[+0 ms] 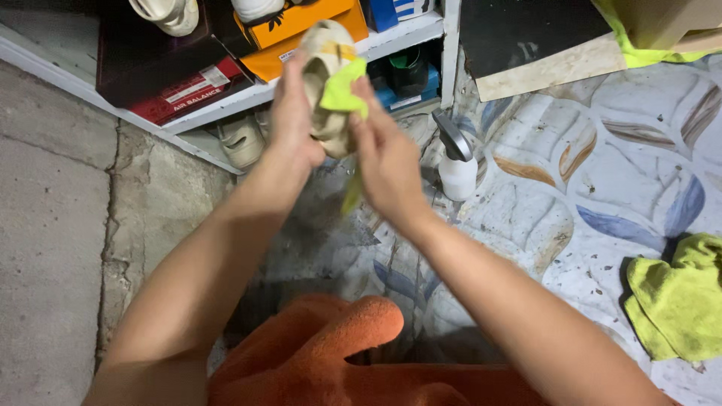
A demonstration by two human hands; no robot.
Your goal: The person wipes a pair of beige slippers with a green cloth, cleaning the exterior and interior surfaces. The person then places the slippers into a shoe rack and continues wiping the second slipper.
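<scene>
My left hand [292, 120] grips a beige shoe [325, 45] held up in front of me, sole side turned toward me. My right hand [387, 162] presses a yellow-green cloth [342, 90] against the shoe, and a strip of the cloth hangs down below my fingers. Both forearms reach up from the bottom of the view. The far side of the shoe is hidden by my hands.
A white spray bottle [456, 169] stands on the patterned floor mat [602, 173] just right of my hands. A second yellow-green cloth [677, 301] lies at the right edge. A white shelf [256, 94] holds shoe boxes and pale shoes. An orange fabric [331, 353] lies below.
</scene>
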